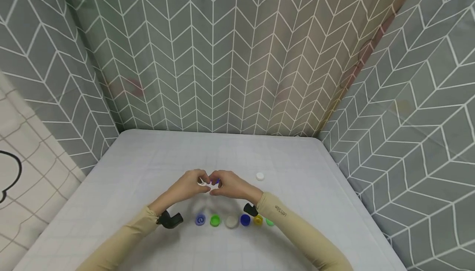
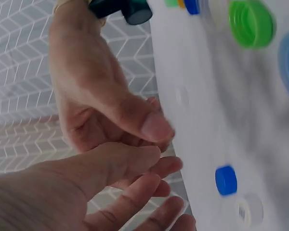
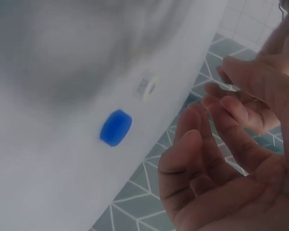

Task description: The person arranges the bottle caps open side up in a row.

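Both hands are raised over the table, fingertips close together. My left hand [image 1: 191, 185] has loosely bent fingers with the thumb stretched toward the other hand; no object shows between them. Facing it, my right hand [image 1: 233, 186] has softly curved fingers and also shows nothing in its grasp. The two thumbs and fingertips overlap in the left wrist view. Beyond the fingers, a blue bottle cap [image 3: 116, 127] lies on the table close to a white cap [image 3: 145, 85] with a marking on its side. In the head view the hands partly cover these caps.
A row of caps lies nearer the body: pale blue [image 1: 200, 220], green [image 1: 215, 220], whitish [image 1: 231, 222], dark blue [image 1: 245, 220], yellow [image 1: 258, 220] and light green [image 1: 269, 222]. Another white cap [image 1: 260, 176] is right of the hands. Patterned curtains [image 1: 222, 56] border the white table [image 1: 156, 151].
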Available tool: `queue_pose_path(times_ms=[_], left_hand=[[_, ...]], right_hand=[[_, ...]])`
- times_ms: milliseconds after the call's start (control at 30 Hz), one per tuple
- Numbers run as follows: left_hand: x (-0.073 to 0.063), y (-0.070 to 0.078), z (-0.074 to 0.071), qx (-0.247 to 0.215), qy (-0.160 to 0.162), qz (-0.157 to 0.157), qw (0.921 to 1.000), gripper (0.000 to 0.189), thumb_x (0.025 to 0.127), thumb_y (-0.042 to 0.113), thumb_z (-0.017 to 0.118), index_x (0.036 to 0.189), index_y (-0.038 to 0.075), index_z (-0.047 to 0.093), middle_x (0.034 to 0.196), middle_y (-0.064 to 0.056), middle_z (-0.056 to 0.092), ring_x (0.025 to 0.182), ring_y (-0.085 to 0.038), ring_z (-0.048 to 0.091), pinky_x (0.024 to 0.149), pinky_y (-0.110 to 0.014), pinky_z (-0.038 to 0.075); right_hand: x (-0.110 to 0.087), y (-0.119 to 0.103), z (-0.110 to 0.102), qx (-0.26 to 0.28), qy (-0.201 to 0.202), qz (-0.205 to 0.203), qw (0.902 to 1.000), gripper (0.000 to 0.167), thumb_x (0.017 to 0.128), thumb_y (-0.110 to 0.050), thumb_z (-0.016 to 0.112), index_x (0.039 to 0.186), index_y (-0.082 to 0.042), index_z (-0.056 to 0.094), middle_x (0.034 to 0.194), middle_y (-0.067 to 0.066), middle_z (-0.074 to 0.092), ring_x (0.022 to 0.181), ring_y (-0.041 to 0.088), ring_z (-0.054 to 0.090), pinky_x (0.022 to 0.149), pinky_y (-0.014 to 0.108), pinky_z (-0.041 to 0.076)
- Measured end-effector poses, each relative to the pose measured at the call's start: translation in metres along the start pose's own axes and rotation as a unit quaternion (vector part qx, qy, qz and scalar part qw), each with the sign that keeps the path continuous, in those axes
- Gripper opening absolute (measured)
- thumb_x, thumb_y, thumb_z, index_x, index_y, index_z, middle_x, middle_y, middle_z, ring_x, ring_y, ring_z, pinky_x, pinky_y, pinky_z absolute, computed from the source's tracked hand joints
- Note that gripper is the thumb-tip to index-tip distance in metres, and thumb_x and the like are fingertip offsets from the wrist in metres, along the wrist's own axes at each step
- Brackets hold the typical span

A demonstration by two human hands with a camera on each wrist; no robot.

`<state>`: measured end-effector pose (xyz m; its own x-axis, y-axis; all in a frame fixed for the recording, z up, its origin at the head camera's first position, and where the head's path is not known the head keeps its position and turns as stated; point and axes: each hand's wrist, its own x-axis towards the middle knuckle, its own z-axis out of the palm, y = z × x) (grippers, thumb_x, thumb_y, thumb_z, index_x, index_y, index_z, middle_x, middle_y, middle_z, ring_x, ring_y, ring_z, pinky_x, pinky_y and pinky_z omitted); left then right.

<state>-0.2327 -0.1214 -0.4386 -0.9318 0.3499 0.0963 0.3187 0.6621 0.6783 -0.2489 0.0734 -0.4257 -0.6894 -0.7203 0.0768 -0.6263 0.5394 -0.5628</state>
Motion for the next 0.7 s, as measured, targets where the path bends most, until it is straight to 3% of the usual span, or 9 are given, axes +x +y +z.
queue_pose_path(times_ms=[333, 567, 700], left_hand=[[0.000, -0.031, -0.023, 0.022, 0.031, -0.038, 0.9985, 0.025, 0.077, 0.018, 0.079, 0.096, 0.007, 0.068, 0.097, -0.008, 0.068, 0.092, -0.027, 0.061, 0.071, -0.035, 0.051], [0.003, -0.047, -0.025, 0.063, 0.009, -0.099, 0.9930, 0.063, 0.074, 0.028, 0.082, 0.124, -0.001, 0.058, 0.109, -0.021, 0.064, 0.094, -0.032, 0.062, 0.071, -0.042, 0.052], [0.005, -0.055, -0.022, 0.089, -0.004, -0.118, 0.9891, 0.076, 0.071, 0.034, 0.083, 0.130, -0.004, 0.054, 0.110, -0.023, 0.063, 0.097, -0.035, 0.060, 0.074, -0.047, 0.051]], right_hand=[[0.037, -0.009, 0.008, -0.048, -0.011, 0.035, 0.9982, 0.046, 0.082, -0.019, 0.078, 0.124, -0.011, 0.062, 0.108, 0.010, 0.068, 0.075, 0.009, 0.062, 0.068, 0.018, 0.047], [0.059, -0.009, 0.017, -0.097, -0.038, 0.063, 0.9926, 0.057, 0.080, -0.024, 0.079, 0.132, -0.013, 0.057, 0.108, 0.009, 0.069, 0.096, 0.016, 0.062, 0.080, 0.024, 0.050], [0.071, -0.009, 0.025, -0.094, -0.055, 0.082, 0.9906, 0.060, 0.079, -0.023, 0.080, 0.133, -0.013, 0.056, 0.105, 0.008, 0.069, 0.094, 0.015, 0.063, 0.079, 0.024, 0.050]])
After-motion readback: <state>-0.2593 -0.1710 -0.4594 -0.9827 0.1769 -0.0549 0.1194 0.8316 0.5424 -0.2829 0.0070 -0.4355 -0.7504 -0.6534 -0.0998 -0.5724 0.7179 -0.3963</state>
